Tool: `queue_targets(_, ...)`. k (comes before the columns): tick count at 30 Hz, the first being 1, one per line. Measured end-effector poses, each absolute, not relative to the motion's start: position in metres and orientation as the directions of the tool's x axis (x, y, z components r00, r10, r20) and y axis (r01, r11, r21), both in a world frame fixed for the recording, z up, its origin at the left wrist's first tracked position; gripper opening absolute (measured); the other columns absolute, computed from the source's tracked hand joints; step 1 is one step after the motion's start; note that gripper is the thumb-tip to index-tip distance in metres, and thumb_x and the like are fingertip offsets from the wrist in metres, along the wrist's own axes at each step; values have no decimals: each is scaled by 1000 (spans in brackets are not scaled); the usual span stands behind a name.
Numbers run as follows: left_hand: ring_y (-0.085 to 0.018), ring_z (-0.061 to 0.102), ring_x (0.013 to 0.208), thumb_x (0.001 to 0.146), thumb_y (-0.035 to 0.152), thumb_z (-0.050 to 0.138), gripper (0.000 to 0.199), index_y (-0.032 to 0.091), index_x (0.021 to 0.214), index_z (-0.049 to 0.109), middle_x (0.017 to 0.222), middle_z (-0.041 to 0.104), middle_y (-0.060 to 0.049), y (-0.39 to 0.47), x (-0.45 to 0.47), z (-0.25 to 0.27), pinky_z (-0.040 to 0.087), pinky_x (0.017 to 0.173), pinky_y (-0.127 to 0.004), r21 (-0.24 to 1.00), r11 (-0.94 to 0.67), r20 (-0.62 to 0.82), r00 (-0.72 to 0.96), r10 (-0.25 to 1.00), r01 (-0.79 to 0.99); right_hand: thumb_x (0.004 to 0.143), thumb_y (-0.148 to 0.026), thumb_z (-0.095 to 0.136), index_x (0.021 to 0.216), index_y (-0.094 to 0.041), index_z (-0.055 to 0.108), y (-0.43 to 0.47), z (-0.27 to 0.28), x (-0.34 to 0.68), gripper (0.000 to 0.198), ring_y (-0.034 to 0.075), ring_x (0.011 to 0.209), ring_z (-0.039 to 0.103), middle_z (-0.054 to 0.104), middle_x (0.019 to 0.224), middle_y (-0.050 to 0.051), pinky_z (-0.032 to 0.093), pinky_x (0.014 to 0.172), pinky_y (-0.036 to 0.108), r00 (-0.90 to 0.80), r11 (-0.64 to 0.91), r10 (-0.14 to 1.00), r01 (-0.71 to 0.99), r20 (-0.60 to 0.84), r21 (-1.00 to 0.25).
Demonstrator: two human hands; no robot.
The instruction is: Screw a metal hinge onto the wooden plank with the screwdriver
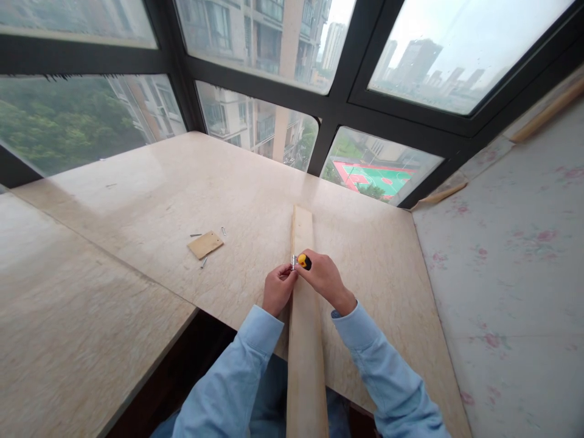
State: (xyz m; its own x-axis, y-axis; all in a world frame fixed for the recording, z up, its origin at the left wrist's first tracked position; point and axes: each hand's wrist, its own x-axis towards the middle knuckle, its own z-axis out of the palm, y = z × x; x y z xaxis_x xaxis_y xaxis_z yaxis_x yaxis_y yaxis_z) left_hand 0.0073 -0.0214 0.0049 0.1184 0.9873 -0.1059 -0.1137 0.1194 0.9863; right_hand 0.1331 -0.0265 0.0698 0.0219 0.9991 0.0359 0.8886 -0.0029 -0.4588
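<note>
A long wooden plank (306, 340) lies on the pale stone-patterned counter (374, 261), running from the near side, where it overhangs the edge, toward the far side. At the plank's left edge sits a small silvery metal part (293, 261), partly hidden by fingers. The right hand (326, 277), coming across the plank, has its fingers closed around a yellow-and-black tool handle (304, 261). The left hand (277, 289), just left of the plank, brings its fingertips close together at the metal part; whether they grip it, I cannot tell. Farther left lies a small wooden piece (205, 244), with three thin metal fasteners (203, 263) around it. A dark window frame (337, 100) stands on the far side, a flowered wall (502, 274) to the right.
</note>
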Motion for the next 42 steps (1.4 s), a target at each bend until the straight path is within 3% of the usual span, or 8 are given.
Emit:
queue_targets(5,-22,70,80,71,29,71,21,14,86,75,86,76,-7,-21,7,5,52,73,-30,984,130,-116,116,986,-119,84,-18,60,106,-24,68,-27,70,137,24,23,89,70,75,101,6,48,73,30,-148,170,985,861,84,-478)
queue_targets(14,-23,71,84,72,25,69,23,13,90,75,91,77,-9,-21,7,5,52,76,-31,985,124,-109,123,986,-121,78,-11,61,114,-19,65,-24,64,145,37,22,106,66,71,115,9,50,94,36,-227,293,956,739,185,-607)
queue_targets(20,-22,70,82,73,28,69,24,13,91,75,89,77,-8,-22,7,5,52,74,-30,985,130,-117,116,986,-115,83,-23,62,95,-20,68,-25,68,143,14,20,81,67,73,91,6,49,75,31,-79,133,990,807,118,-575)
queue_targets(24,-23,70,81,72,29,70,25,13,90,75,88,77,-8,-22,7,4,52,74,-31,983,140,-127,112,986,-120,82,-24,63,90,-22,66,-26,70,142,9,19,75,66,73,84,4,44,68,28,-53,83,996,835,72,-544)
queue_targets(33,-22,71,81,71,26,69,22,14,88,75,87,77,-8,-21,8,5,52,74,-31,980,148,-133,113,985,-135,81,-15,58,91,-22,63,-28,72,140,13,18,80,65,72,88,3,44,71,27,-168,204,979,816,116,-540)
queue_targets(42,-21,70,80,70,21,66,20,15,86,76,85,77,-6,-21,8,7,51,74,-30,984,139,-128,99,987,-112,83,-16,60,98,-23,65,-27,66,146,18,19,87,67,73,98,4,44,71,27,-280,310,951,848,131,-429)
